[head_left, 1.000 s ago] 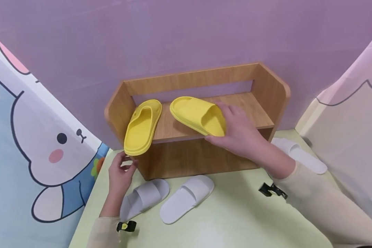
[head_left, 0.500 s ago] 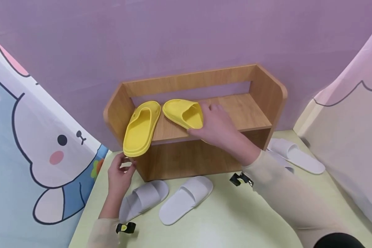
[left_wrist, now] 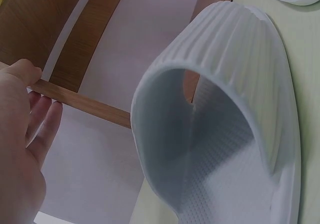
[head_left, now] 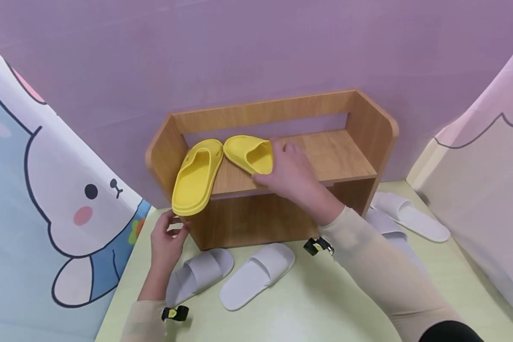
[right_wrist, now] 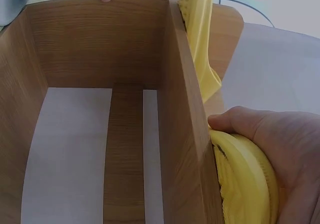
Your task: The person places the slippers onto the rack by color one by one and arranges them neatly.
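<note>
My right hand (head_left: 288,172) grips the heel end of a yellow slipper (head_left: 248,153), which lies at a slant on the upper shelf of a wooden shoe rack (head_left: 325,154). Its toe is close beside a second yellow slipper (head_left: 192,183), whose heel juts past the shelf's front edge at the left. In the right wrist view the thumb and palm wrap the held slipper's heel (right_wrist: 245,179). Low at the rack's left side, my left hand (head_left: 166,242) pinches the front edge of the side panel (left_wrist: 82,101), thumb on one face and fingers on the other.
Two pale slippers, a left one (head_left: 205,270) and a right one (head_left: 258,275), lie on the light floor before the rack. Another white slipper (head_left: 410,216) lies to its right, with a greyish one (head_left: 389,228) partly behind my sleeve. A purple wall (head_left: 256,52) rises behind.
My right hand has carried the yellow slipper left and down onto the upper shelf, beside the other yellow one. The left hand has stayed at the rack's side panel.
</note>
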Demonstrator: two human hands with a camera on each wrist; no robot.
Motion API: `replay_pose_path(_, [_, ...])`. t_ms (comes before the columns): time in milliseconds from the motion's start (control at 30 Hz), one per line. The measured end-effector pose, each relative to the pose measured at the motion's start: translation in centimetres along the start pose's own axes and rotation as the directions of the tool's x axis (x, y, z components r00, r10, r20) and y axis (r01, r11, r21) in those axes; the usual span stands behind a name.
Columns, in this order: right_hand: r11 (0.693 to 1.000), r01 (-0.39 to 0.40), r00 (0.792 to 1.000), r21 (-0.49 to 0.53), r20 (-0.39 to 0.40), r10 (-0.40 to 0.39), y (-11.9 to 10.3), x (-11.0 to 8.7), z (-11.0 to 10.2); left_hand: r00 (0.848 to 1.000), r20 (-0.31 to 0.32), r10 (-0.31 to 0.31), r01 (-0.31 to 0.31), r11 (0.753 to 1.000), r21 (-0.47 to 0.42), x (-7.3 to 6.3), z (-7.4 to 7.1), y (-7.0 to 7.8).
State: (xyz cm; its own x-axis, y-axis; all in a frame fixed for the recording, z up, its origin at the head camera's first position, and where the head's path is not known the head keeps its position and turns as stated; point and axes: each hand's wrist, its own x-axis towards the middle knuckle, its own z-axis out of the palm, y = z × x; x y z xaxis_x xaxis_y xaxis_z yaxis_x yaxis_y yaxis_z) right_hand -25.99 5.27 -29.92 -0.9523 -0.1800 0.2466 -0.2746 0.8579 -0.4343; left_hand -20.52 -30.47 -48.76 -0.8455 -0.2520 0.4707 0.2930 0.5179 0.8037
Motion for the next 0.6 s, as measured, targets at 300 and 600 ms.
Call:
replay_pose_path(300, [1.000,-0.004,0.998,-0.030,0.062,0.006,-0.4,0.0,-0.4,0.999,0.021,0.034,-0.034,0.999,-0.010,-0.1,-0.2,0.2])
replay_pose_path(600, [0.997,0.008,0.995,0.072,0.099,-0.015,0.6,-1.4,-1.5,0.999,0.032,0.018,-0.017,1.000,-0.017,-0.2,0.0,0.2])
